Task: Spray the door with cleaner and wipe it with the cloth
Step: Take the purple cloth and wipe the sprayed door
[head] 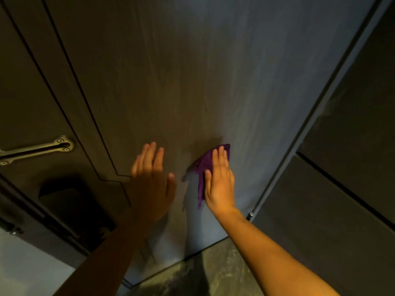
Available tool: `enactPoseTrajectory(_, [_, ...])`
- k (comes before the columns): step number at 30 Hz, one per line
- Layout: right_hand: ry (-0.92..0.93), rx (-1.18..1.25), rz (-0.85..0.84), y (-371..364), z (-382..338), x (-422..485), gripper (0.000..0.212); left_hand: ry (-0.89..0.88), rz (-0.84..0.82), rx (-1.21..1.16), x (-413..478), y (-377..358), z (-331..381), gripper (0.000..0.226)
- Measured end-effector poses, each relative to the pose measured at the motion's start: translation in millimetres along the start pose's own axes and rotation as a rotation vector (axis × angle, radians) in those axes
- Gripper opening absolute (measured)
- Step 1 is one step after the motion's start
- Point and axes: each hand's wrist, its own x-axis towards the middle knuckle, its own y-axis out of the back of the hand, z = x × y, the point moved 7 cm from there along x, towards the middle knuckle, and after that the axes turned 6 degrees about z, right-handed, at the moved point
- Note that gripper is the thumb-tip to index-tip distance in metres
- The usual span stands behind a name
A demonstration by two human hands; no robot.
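A dark wood-grain door (192, 71) fills most of the head view, running down to the floor. My right hand (220, 182) lies flat on a purple cloth (203, 165), pressing it against the lower part of the door. My left hand (151, 178) is just to the left of it, fingers spread and palm toward the door, holding nothing; it is slightly blurred. No spray bottle is in view.
A metal handle (36, 149) is screwed to the panelled surface at the left. A dark frame strip (320, 116) runs along the door's right edge, with dark panels (352, 167) beyond it. Speckled stone floor (213, 274) lies below the door.
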Motion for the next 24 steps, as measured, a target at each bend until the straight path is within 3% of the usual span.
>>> enactPoseTrajectory(2, [-0.025,-0.042,-0.013,15,5,-21,0.063,0.165,-0.124,-0.303,-19,-15,18,0.063])
enactPoseTrajectory(5, [-0.072,-0.104,-0.014,43,17,-55,0.063,0.661,-0.389,-0.902,-57,-53,57,0.043])
enactPoseTrajectory(7, [-0.104,-0.156,-0.011,65,27,-78,0.064,0.886,-0.555,-1.230,-85,-75,95,0.026])
enactPoseTrajectory(11, [-0.182,-0.281,-0.023,112,54,-125,0.063,1.173,-0.806,-1.642,-147,-99,170,0.053])
enactPoseTrajectory(13, [-0.226,-0.340,-0.035,137,71,-153,0.063,1.248,-0.911,-1.718,-180,-104,205,0.058])
enactPoseTrajectory(17, [-0.327,-0.418,-0.098,190,108,-222,0.070,1.348,-1.053,-1.643,-245,-107,269,0.041])
enactPoseTrajectory(24, [-0.459,-0.349,-0.097,308,171,-346,0.065,1.466,-1.382,-1.597,-335,-69,405,0.048])
